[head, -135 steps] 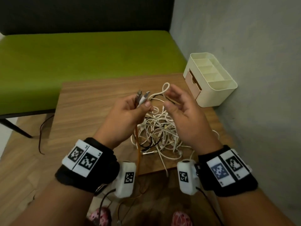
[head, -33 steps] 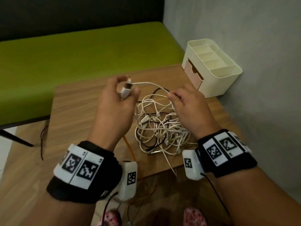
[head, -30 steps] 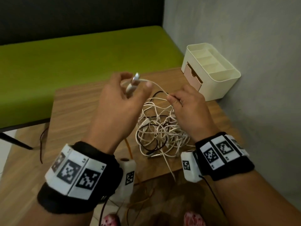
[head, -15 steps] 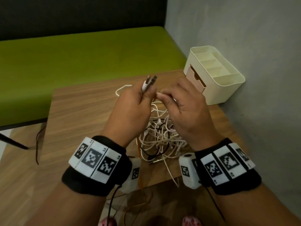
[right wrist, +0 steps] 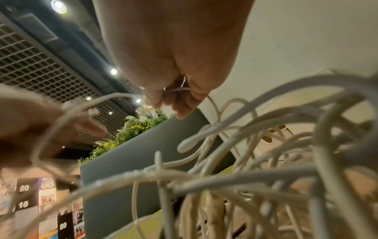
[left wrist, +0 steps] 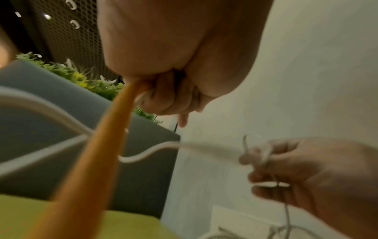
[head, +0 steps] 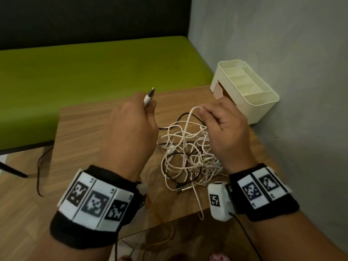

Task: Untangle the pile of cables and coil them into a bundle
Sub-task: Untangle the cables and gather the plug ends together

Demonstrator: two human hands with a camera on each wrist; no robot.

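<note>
Tangled heap of thin white cables with a few black strands lying on the wood-grain tabletop, between and just below both hands, nearer the right one. Left hand clenched round a white cable end with a silver plug poking up past the knuckles; also, in the left wrist view, gripping a thick orange cable that drops toward the near table edge. Right hand pinching a raised loop of white cable directly over the far side of the heap, fingers curled on it. Between the two grips, a slack white run sagging, roughly left to right across the body, apparently the same cable, though not traceable through the tangle. Probably mid-step: drawing one cable free while gathering its end. Likely needed next: hands pulled apart along that left-right line, with the right hand feeding loop out of the heap. Risk of the whole heap lifting with it, given how many strands cross there. Farther out, a cream plastic desk organiser with compartments and a drawer against the grey wall, well apart from the heap; a green cushioned bench behind the table.
</note>
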